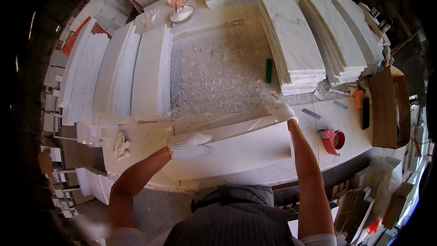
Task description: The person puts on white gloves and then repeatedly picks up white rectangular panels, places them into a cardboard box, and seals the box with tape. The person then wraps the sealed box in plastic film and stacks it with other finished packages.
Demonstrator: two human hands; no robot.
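A long white stone slab [246, 148] lies in front of me across the worktable, and it looks tilted, with its broad face toward me. My left hand [193, 146], in a white knit glove, rests flat on its left part with the fingers stretched out. At the slab's far right corner, my gloved right hand [284, 112] is closed round the edge; its fingertips are partly hidden. Clear plastic film [248, 125] runs along the slab's far side, near the right hand. To the right sits a red tape dispenser [332, 141].
Marble slab stacks stand at left [148, 73] and right [291, 36] of a dusty grey surface [214, 68]. A green block [268, 70] leans by the right stack. A loose glove [121, 146], metal strip [311, 113], cardboard box [380, 109] and pan of white powder [181, 13] lie around.
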